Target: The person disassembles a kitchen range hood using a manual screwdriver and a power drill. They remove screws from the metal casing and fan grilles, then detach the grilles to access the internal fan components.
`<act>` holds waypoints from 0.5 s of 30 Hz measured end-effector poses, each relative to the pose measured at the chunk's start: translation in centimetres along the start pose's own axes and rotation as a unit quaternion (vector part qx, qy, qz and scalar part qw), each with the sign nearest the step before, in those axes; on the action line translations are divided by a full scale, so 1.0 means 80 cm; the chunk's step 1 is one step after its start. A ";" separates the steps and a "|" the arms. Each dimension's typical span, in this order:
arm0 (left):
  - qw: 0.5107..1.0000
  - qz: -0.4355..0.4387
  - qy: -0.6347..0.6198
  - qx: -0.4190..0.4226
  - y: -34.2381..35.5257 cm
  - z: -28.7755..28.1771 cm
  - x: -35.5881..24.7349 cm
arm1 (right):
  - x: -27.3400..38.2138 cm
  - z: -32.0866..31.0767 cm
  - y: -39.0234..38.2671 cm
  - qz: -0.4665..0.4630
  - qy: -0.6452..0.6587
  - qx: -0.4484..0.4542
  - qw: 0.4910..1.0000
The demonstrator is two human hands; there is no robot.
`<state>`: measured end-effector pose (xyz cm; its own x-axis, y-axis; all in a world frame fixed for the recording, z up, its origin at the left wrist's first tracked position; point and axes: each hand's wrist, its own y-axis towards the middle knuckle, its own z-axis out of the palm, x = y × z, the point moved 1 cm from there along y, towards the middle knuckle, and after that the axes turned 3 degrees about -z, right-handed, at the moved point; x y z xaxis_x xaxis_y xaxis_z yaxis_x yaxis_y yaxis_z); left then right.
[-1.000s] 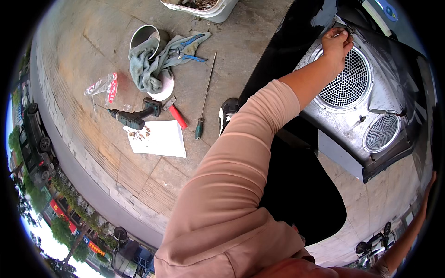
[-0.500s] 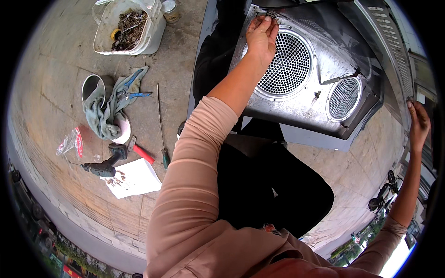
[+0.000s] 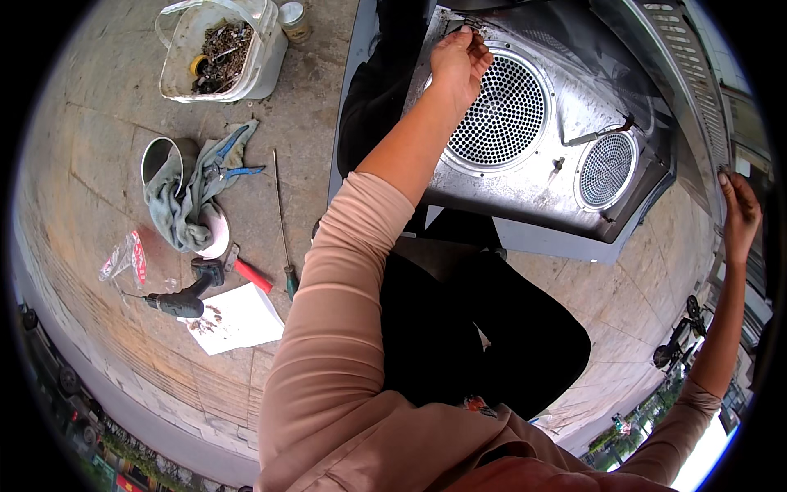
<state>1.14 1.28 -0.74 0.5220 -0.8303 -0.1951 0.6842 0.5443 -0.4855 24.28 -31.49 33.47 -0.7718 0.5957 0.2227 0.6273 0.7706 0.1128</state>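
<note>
In front of me lies a metal appliance housing (image 3: 537, 184) with a large round perforated disc (image 3: 502, 111) and a smaller perforated disc (image 3: 607, 172). My left hand (image 3: 459, 66) is closed at its far left corner, thumb and fingers together beside the large disc. What they pinch, if anything, is too small to make out. On the far right, my right hand (image 3: 742, 209) grips the edge of a slotted metal panel (image 3: 684, 57) that stands tilted up along the housing. A thin bracket (image 3: 594, 138) runs above the small disc.
Left on the paving are a white bucket (image 3: 266, 78) of small hardware, a lidded jar (image 3: 293, 23), a metal pot (image 3: 150, 170), a grey cloth (image 3: 168, 215), blue-handled pliers (image 3: 238, 171), a long screwdriver (image 3: 281, 213), a cordless drill (image 3: 184, 303), a red-handled scraper (image 3: 252, 275) and white paper (image 3: 246, 324).
My left hand has shifted slightly left at the housing corner, and its fingers have turned a little. The right hand keeps its grip on the panel. The whole view has moved slightly.
</note>
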 end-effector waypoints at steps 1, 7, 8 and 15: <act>1.000 0.011 0.007 0.003 0.000 0.000 -0.001 | -0.001 0.000 0.000 -0.001 0.003 0.000 1.000; 0.999 0.046 0.002 0.000 0.001 0.000 0.005 | -0.007 0.000 -0.001 0.008 -0.015 -0.010 1.000; 0.999 0.035 -0.017 -0.004 0.000 0.000 0.006 | -0.008 0.000 -0.002 0.004 -0.018 -0.009 1.000; 1.000 -0.007 -0.004 0.008 0.001 -0.003 0.006 | -0.002 0.000 0.000 -0.003 -0.027 -0.004 1.000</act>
<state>1.34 0.90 -1.11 0.5169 -0.8365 -0.1819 0.6995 0.5352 -0.4736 24.44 -31.60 33.41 -0.7803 0.6020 0.1691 0.6227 0.7728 0.1225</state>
